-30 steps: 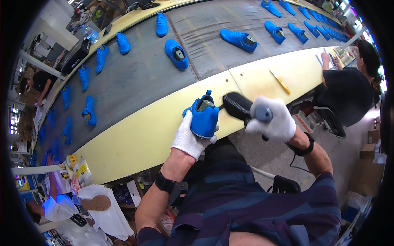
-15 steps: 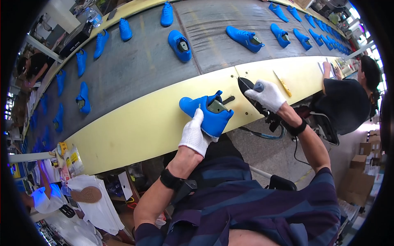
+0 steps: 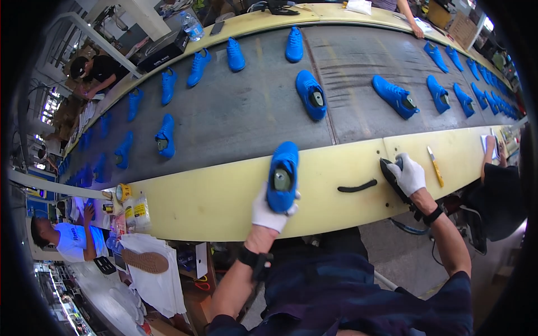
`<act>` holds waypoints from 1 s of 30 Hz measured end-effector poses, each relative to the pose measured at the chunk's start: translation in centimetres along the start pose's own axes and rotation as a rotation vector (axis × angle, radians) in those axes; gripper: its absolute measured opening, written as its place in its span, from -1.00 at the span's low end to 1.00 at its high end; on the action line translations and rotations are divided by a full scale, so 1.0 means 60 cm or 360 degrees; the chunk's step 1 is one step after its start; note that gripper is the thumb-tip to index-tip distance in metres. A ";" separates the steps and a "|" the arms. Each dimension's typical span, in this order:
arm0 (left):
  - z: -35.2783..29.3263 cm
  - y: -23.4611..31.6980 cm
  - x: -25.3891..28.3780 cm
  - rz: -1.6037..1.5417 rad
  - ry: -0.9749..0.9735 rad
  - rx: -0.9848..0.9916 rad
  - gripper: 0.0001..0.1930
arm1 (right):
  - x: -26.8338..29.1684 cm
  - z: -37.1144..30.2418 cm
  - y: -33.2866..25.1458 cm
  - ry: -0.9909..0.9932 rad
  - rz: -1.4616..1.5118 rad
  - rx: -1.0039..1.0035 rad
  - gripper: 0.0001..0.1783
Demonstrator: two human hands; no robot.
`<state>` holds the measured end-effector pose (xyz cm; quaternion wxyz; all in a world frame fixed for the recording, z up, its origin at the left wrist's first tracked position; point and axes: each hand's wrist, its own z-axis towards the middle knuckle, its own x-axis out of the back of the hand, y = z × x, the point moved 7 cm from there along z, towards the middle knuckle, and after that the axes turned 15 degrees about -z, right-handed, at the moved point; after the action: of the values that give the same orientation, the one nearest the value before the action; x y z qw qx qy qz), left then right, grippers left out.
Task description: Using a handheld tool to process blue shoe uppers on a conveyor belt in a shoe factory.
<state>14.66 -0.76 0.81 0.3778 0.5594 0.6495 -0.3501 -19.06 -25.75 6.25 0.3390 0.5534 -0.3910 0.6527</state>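
Over the bench (image 3: 216, 199), one blue shoe (image 3: 284, 161) is held by the left hand (image 3: 269, 214), its heel gripped from below. Half a second earlier its toe was pointed toward 10 o'clock; now it is turned to 12. Clock directions are taken from this shoe. At 3 o'clock one black strip (image 3: 358, 186), then partly hidden behind the shoe, is now fully shown. Farther toward 3, one black tool (image 3: 393, 181) is grasped at its grey knob by the right hand (image 3: 412, 176), as before; beyond it one yellow knife (image 3: 436, 168) is laid.

On the belt (image 3: 241, 106), five shoes are clearly counted in the far row between 10 and 12 o'clock; in the near row, two between 9 and 10, one at 1, three toward 2. Others are too blurred or crowded to be counted. One tape roll (image 3: 124, 192) is seen at 9 o'clock, one bottle (image 3: 192, 26) at 11.

By a dark green last (image 3: 282, 180) the held shoe is filled. What is contained in the black box (image 3: 163, 53) near the bottle cannot be told.
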 end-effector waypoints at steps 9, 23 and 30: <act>0.167 0.342 0.033 0.0046 0.0281 -0.0508 -0.24 | -0.009 0.013 -0.028 0.0038 -0.0008 0.0026 -0.60; 0.139 0.292 -0.072 0.3528 0.0325 -0.1809 -0.68 | 0.021 0.018 -0.035 0.0066 -0.0003 -0.0060 -0.57; 0.207 0.366 -0.033 0.3716 0.1335 -0.1306 -0.32 | 0.045 0.012 -0.026 0.0108 0.0047 -0.0087 -0.60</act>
<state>37.83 -9.72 -4.00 0.3688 0.7003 -0.0895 0.6046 -17.81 -25.61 9.21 0.3572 0.5156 -0.4052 0.6651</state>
